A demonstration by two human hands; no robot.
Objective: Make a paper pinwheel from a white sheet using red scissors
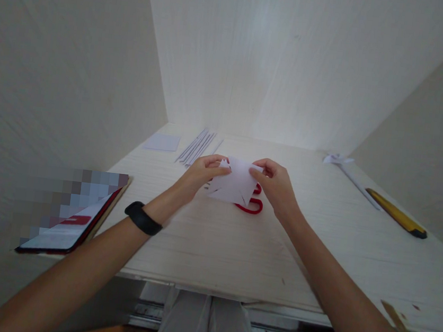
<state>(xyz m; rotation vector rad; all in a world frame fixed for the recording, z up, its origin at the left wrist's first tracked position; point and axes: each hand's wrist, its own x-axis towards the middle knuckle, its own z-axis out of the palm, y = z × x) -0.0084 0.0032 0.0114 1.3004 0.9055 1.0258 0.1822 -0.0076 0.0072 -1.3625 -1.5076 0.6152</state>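
Note:
A white square of paper [235, 182] with slits cut in from its corners is held up over the table, in the middle of the view. My left hand [203, 172] pinches its upper left corner between thumb and fingers. At the upper right corner, my right hand [274, 180] pinches it in the same way. Behind and below the paper lie scissors with red handles [255, 207]; their blades are hidden by the paper. On the left wrist is a black band.
Thin white paper sticks [198, 146] and a white paper sheet [162, 142] lie at the back left. A paper pinwheel on a stick [357, 184] and a yellow utility knife [396, 212] lie at the right. A tablet [74, 224] leans at the left edge of the table [211, 255].

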